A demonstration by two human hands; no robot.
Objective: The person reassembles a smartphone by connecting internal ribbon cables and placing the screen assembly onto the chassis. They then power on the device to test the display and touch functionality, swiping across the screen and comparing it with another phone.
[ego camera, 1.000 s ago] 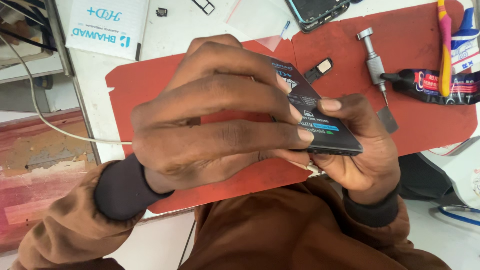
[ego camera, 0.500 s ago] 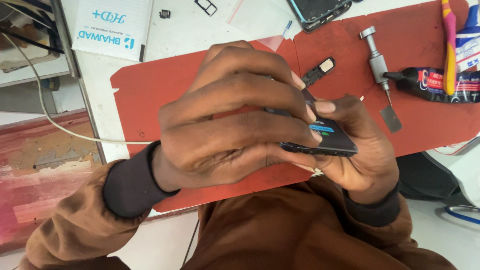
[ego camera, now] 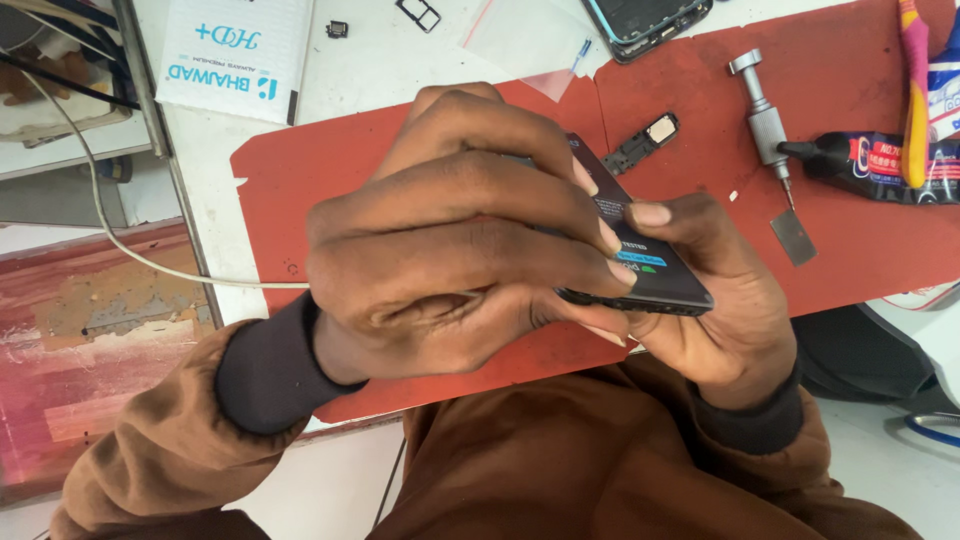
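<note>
Together, both hands close on one dark phone [ego camera: 650, 265] held up above the red mat [ego camera: 290, 190] rather than laid on it. The left hand [ego camera: 450, 250] arches over the top of it, fingertips pressing along its face, hiding most of the body; the right hand [ego camera: 720, 300] cradles it from beneath, thumb laid across the upper surface near a small blue sticker, which seems to steady the slab while the other hand bears down. Whether a panel is being pressed on or pried off cannot be told, since the fingers cover the seam. On the mat beyond the hands lie a small dark component [ego camera: 645, 140], a metal-handled screwdriver [ego camera: 765, 125] with a thin flat blade [ego camera: 793, 237] just beside its tip, and a black glue tube [ego camera: 880, 165], all kept within easy reach. Another phone frame [ego camera: 650, 22] sits at the far edge of the white bench [ego camera: 370, 70], next to a white packet [ego camera: 235, 55].
</note>
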